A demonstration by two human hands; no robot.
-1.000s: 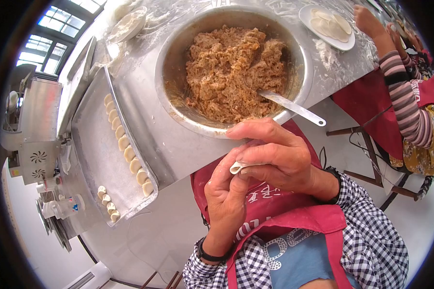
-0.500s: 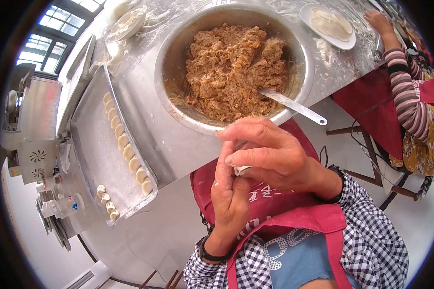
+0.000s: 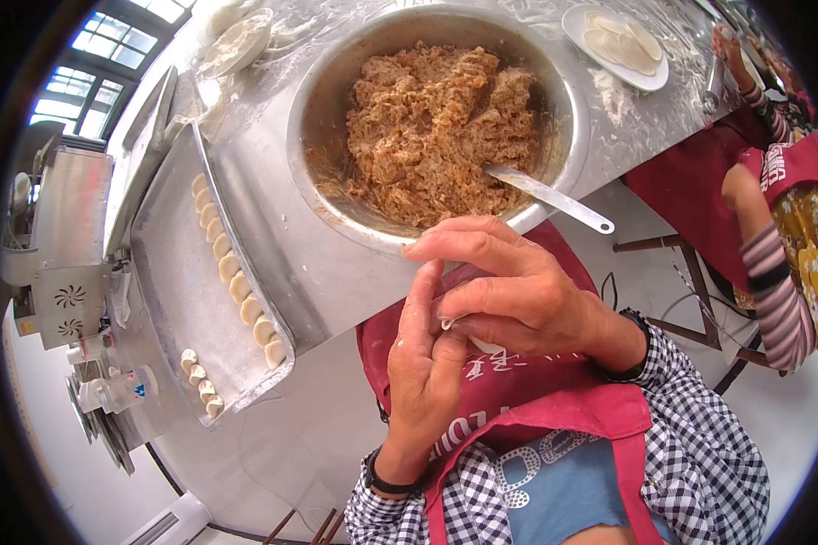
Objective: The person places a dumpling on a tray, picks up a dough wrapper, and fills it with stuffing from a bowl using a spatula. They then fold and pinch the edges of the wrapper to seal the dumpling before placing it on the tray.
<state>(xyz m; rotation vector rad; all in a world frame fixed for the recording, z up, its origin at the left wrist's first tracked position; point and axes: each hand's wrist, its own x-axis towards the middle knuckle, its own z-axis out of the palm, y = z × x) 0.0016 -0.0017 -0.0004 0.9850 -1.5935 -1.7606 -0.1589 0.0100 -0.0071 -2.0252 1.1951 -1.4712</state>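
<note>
Pinched between my two hands is a small dumpling [image 3: 447, 323], mostly hidden by the fingers, with only a pale edge showing. My left hand [image 3: 420, 368] holds it from below and the left, fingers pointing up and thumb against the dough. My right hand [image 3: 518, 295] curls over from the right, its fingertips pressing at the dumpling's edge. Just beyond the hands stands a large metal bowl [image 3: 302, 159] of brown minced filling [image 3: 445, 127]. A metal spoon [image 3: 554, 197] is stuck in the filling, its handle resting over the rim.
To the left, a metal tray [image 3: 168, 245] carries a row of folded dumplings [image 3: 229, 266] and several more in its near corner. A plate of round wrappers [image 3: 623, 45] lies at the back right, near a co-worker's arm [image 3: 777, 291]. A flour dish [image 3: 236, 45] stands back left.
My fingers have shifted slightly around the dumpling, and less of its pale dough shows. At the right, the co-worker's striped arm has dropped from the table towards their lap.
</note>
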